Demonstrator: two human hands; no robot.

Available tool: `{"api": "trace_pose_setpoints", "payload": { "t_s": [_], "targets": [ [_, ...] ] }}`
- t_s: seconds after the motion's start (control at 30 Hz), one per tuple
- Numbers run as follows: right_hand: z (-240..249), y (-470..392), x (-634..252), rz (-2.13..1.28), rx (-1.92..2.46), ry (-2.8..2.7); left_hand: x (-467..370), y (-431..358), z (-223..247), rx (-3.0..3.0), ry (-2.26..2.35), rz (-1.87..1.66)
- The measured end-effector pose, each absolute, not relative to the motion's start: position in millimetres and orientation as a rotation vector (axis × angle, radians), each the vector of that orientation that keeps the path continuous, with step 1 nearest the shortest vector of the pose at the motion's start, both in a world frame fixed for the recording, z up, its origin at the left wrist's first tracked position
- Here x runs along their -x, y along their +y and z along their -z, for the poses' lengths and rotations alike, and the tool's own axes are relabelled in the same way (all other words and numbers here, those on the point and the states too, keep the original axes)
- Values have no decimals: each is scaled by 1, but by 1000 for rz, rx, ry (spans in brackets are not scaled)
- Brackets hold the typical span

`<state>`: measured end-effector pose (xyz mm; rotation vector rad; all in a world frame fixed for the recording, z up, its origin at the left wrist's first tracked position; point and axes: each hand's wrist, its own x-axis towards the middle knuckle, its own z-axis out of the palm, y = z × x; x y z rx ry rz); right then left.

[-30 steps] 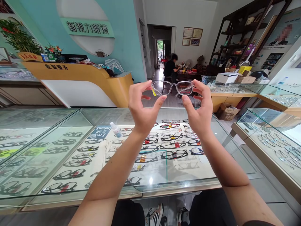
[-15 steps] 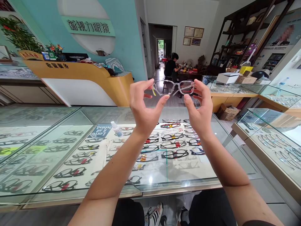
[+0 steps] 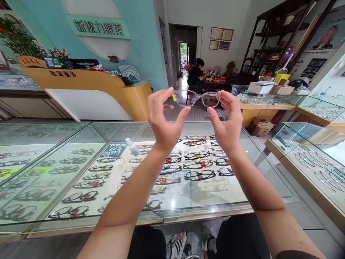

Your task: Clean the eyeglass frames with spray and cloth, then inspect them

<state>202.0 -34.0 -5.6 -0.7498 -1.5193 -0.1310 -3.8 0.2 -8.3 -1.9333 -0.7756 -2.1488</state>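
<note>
A pair of clear-framed eyeglasses (image 3: 198, 96) is held up at arm's length above the glass counter. My left hand (image 3: 166, 122) pinches it at the left end, close to a small yellow tag (image 3: 174, 97). At the opposite end, the fingertips of my right hand (image 3: 228, 120) grip the frame, the thumb just under the lens rim. Red print shows on the right lens. Below my hands, inside the glass display case (image 3: 172, 213), lie rows of eyeglasses (image 3: 199, 175), many with coloured tags.
A small white spray bottle (image 3: 133, 146) stands on the counter, left of my left forearm. Past the counter is a wooden reception desk (image 3: 137, 94). A person in black (image 3: 194, 76) sits at a cluttered table at the back. Another display case (image 3: 304, 169) stands at right.
The eyeglasses have tilted and shifted slightly left and up between my hands. Their yellow tag now shows more fully. Both hands keep their hold.
</note>
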Motion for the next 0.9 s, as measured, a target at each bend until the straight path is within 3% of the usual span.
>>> {"api": "trace_pose_setpoints", "payload": {
  "t_s": [0.2, 0.9],
  "targets": [
    [11, -24, -206, 63, 697, -1560, 7, -2, 9, 1883, -780, 2024],
    [1, -41, -205, 221, 820, -1545, 5, 10, 13, 1997, -816, 2105]
  ]
}}
